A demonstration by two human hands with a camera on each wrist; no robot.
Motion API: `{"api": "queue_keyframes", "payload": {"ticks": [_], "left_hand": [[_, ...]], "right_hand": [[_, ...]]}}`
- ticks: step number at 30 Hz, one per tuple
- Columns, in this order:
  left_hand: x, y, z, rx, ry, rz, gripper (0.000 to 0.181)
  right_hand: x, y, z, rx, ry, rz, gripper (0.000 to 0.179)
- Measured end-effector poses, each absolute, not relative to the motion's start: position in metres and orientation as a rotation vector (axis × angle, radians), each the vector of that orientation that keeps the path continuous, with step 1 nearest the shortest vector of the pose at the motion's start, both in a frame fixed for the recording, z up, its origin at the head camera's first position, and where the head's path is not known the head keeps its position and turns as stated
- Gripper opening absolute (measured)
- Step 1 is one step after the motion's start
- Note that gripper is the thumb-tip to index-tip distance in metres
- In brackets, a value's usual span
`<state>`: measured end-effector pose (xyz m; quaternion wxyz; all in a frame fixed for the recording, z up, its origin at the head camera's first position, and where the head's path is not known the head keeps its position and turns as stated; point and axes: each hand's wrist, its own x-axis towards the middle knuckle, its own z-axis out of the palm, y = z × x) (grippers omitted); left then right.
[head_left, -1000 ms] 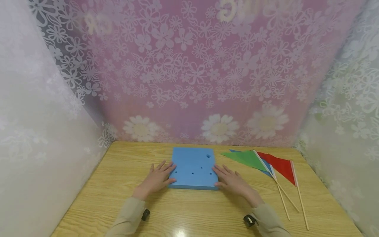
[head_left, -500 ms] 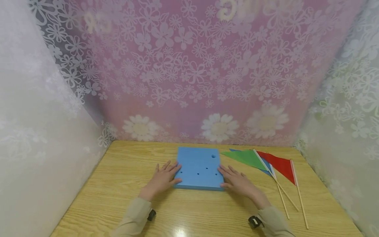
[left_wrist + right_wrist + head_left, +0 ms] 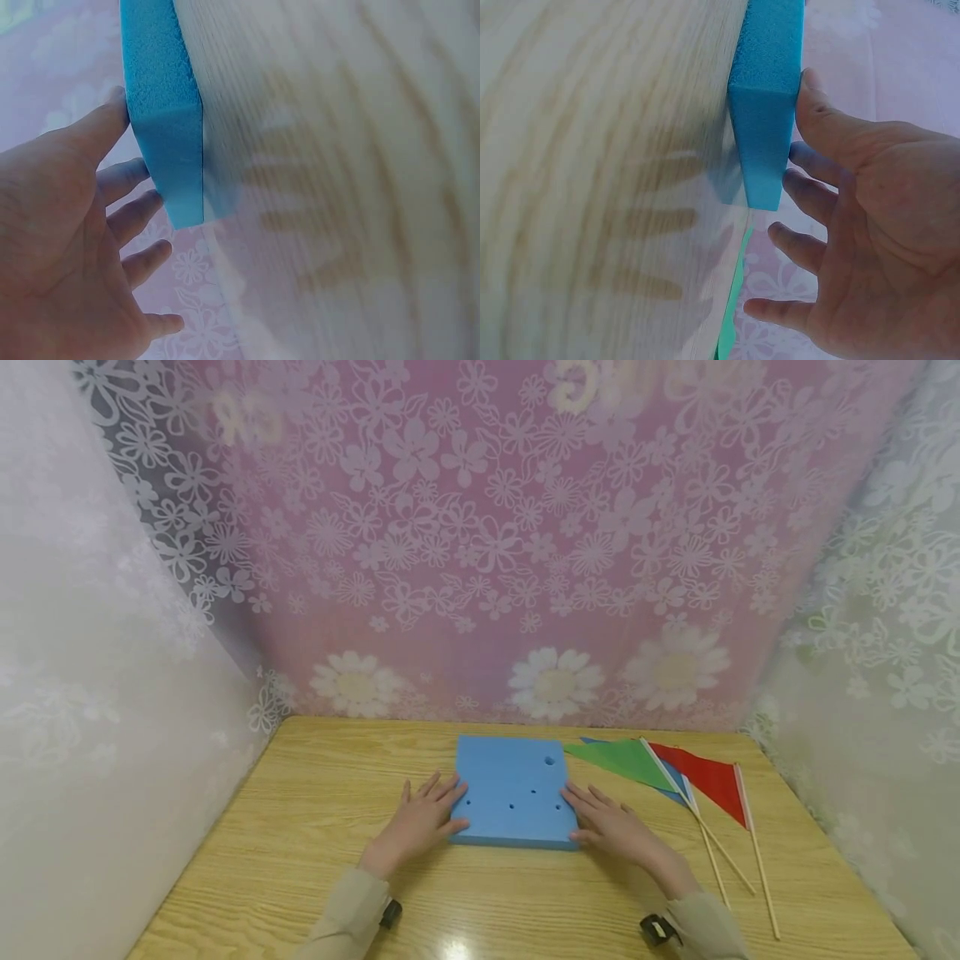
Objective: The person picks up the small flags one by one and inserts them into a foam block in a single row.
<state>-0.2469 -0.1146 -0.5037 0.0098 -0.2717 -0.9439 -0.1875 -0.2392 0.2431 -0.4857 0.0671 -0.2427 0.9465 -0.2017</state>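
Note:
A flat blue foam block (image 3: 510,777) with several small holes in its top and a larger one near its far right corner lies on the table. My left hand (image 3: 415,822) rests along its left edge, fingers spread and thumb at the near left corner. On the opposite edge, my right hand (image 3: 618,831) lies the same way. In the left wrist view, the thumb and two fingers meet the upper edge of the foam block (image 3: 166,127), the others spread beyond it. The right wrist view shows a like touch on the foam block (image 3: 767,112).
To the right lie three pennants on wooden sticks: a green flag (image 3: 626,762), a red flag (image 3: 708,781) and a blue flag (image 3: 677,792) partly under the green one. The green tip reaches the block's far right side. A flowered curtain (image 3: 465,568) stands behind the wooden table (image 3: 300,860).
The foam block has slid to the right and, lately, slightly nearer, with both hands moving along at its sides. Its right edge now comes up to the green flag's tip. The flags stay put.

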Motion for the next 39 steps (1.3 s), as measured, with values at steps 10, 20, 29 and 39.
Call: {"api": "queue_keyframes", "payload": {"ticks": [10, 20, 29, 39], "left_hand": [[-0.239, -0.115, -0.504, -0.866, -2.931, -0.604, 0.063], [-0.229, -0.118, -0.5, -0.875, -2.911, -0.658, 0.063], [-0.231, -0.114, -0.498, -0.871, -2.914, -0.646, 0.065], [-0.236, -0.105, -0.498, -0.848, -2.988, -0.588, 0.073]], "right_hand": [[-0.23, 0.245, -0.484, -0.722, 2.846, -0.611, 0.071], [-0.224, 0.243, -0.487, -0.736, 2.876, -0.547, 0.07], [-0.219, 0.243, -0.482, -0.729, 2.859, -0.572, 0.069], [-0.22, 0.246, -0.485, -0.846, 2.886, -0.6, 0.068]]}}
